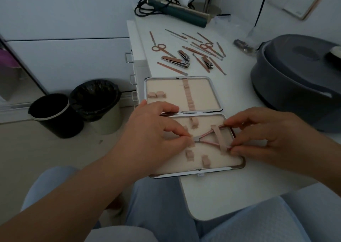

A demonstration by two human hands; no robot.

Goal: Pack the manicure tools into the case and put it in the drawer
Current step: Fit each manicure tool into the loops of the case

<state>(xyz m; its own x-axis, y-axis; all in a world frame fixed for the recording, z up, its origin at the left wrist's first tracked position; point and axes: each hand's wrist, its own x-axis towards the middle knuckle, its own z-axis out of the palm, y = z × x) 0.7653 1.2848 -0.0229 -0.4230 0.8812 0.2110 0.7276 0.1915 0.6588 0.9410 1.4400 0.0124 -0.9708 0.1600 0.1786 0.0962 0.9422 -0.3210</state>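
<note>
One case (184, 97) lies open flat on the white tabletop (230, 186), its two cream-lined halves hinged together, the far half toward the loose tools and the near half by the person's lap. The far half holds no tool: only a column of elastic loops and two small loops at its left. The near half holds one tool, a nipper (208, 140) with pink handles, lying across the lining with its steel head pointing left and its handles passing under a wide strap (218, 140). A few small empty loops sit around it.

The left hand (156, 129) has its grip pinched together at the nipper's head, thumb and forefinger closed there. The right hand (273, 136) has its fingertips closed on the ends of the two handles at the case's right rim.

Beyond the case, loose tools lie scattered on the tabletop: two scissors (160, 48), three clippers (177, 61), and a spread of thin sticks and files (171, 68) too overlapped to count exactly.

A grey basin (295, 75) stands at the right. On the floor to the left stand two bins (55, 114), just beside each other; one is lined with a black bag. A drawer unit (134, 61) adjoins the tabletop's left edge.
</note>
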